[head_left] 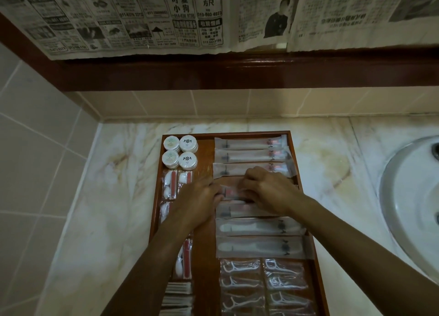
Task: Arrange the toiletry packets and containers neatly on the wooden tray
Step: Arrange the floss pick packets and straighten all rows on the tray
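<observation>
A wooden tray point(204, 232) lies on the marble counter. Round white soap containers point(180, 151) sit in its far left corner. Long toothbrush packets point(251, 144) lie in a column on the right, with comb packets point(259, 227) below them and floss-pick packets point(263, 284) at the near end. Vanity-kit packets point(170, 185) run down the left side. My left hand point(197, 199) and my right hand point(266, 189) both pinch one toothbrush packet point(230, 192) at mid-tray, one at each end. My hands hide most of that packet.
A white sink basin point(413, 197) lies at the right edge of the marble counter point(114, 197). Tiled walls rise at the left and back. A dark wooden frame point(237, 71) with newspaper sheets hangs above the back wall.
</observation>
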